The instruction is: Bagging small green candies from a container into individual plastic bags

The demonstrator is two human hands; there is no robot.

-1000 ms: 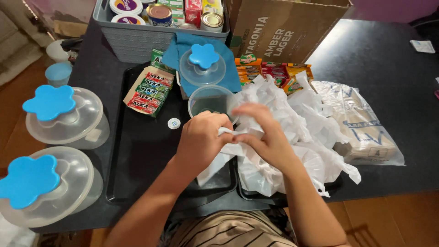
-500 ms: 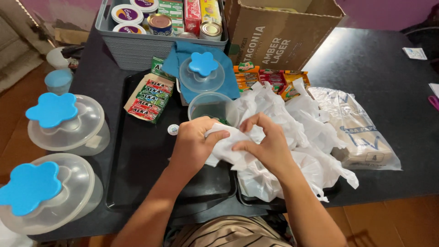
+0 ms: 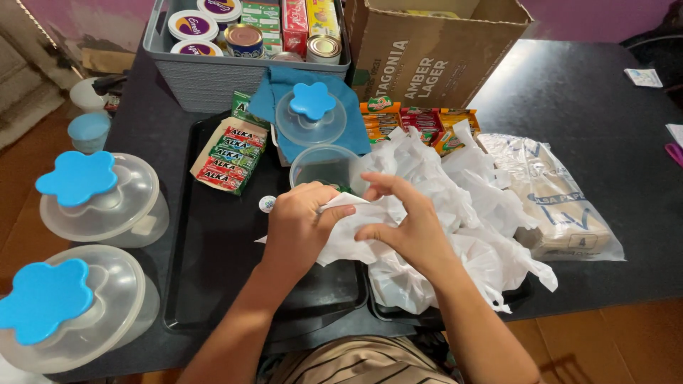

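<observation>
Both hands work the white bag (image 3: 427,213) over the black tray (image 3: 213,284): the left hand (image 3: 302,227) is closed, pinching a fold, and the right hand (image 3: 405,227) pinches beside it with its forefinger raised. Best to keep the fold taut between the two pinches (thin plastic slips easily). Just beyond the fingertips stands an open clear tub (image 3: 324,167); left of it lies a red-and-green striped pack (image 3: 231,153); to the right lies a clear sleeve (image 3: 562,206).

The white plastic bag (image 3: 441,213) hides its contents and the right tray (image 3: 398,313) beneath it; the nearest lidded container (image 3: 64,313) (bottom left) is cut off by the edge.
</observation>
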